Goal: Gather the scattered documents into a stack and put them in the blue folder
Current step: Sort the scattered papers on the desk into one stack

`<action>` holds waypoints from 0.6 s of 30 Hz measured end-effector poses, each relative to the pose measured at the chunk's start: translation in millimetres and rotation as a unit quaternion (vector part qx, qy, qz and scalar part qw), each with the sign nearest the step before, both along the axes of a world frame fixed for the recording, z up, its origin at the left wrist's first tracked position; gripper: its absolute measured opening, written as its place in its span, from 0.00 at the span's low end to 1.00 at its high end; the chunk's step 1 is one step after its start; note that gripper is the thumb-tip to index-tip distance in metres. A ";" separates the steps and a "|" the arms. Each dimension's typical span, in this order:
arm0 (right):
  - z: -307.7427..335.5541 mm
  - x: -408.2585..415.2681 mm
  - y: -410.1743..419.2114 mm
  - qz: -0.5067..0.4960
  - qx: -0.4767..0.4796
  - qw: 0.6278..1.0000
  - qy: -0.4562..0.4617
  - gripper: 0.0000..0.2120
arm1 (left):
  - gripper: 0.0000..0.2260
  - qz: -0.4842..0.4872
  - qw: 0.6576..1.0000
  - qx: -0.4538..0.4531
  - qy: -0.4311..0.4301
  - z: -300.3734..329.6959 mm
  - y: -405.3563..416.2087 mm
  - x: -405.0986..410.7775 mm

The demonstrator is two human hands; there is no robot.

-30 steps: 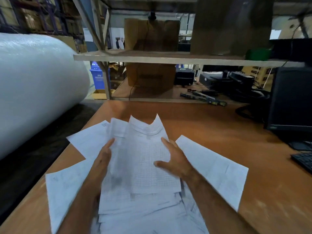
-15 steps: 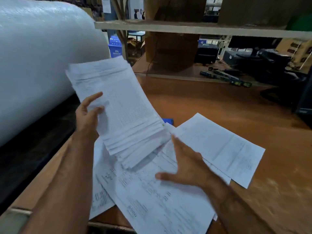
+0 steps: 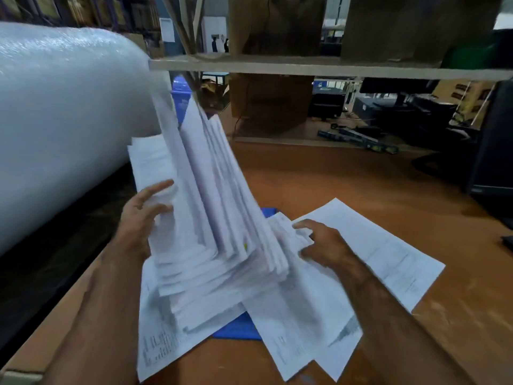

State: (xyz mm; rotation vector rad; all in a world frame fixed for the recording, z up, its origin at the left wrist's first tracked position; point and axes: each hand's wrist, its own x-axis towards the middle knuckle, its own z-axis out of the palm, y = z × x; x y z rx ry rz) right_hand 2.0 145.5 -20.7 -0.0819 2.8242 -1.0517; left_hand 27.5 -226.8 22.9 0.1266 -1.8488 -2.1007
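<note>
A thick fanned stack of white documents (image 3: 211, 212) stands tilted on its lower edge over the wooden table (image 3: 374, 190). My left hand (image 3: 141, 215) holds the stack's left side, fingers spread against the sheets. My right hand (image 3: 324, 243) grips its lower right edge. Several loose sheets (image 3: 388, 251) lie flat on the table under and to the right of the stack. The blue folder (image 3: 238, 327) lies beneath the papers, mostly covered; one strip shows near the front and a corner behind the stack.
A huge white bubble-wrap roll (image 3: 63, 115) runs along the left of the table. A wooden shelf (image 3: 319, 66) spans the back with cardboard boxes (image 3: 272, 101) behind. A dark monitor (image 3: 494, 140) stands at the right edge, and tools lie at the back right.
The stack has been raised from a slanted hold to nearly upright. My right hand left the flat sheets and took the stack's lower right edge. More of the blue folder shows.
</note>
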 end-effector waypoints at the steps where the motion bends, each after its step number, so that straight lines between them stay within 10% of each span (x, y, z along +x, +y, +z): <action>1: 0.5 -2.9 12.0 -0.002 -0.032 0.999 -0.010 0.20 | 0.25 -0.020 0.999 -0.038 -0.028 -14.2 -2.9 -0.3; 10: 62.6 0.5 70.9 -0.045 -0.222 0.960 0.164 0.11 | 0.23 -0.071 0.983 -0.122 -0.117 -62.6 3.4 -1.5; 15: 77.7 -5.8 54.6 -0.060 -0.536 0.836 0.103 0.15 | 0.21 -0.089 0.979 -0.154 -0.105 -54.3 26.2 -4.7; 18: 57.5 -13.9 27.0 -0.023 -0.404 0.904 0.141 0.19 | 0.18 -0.087 0.975 -0.183 -0.093 -51.9 37.1 -4.3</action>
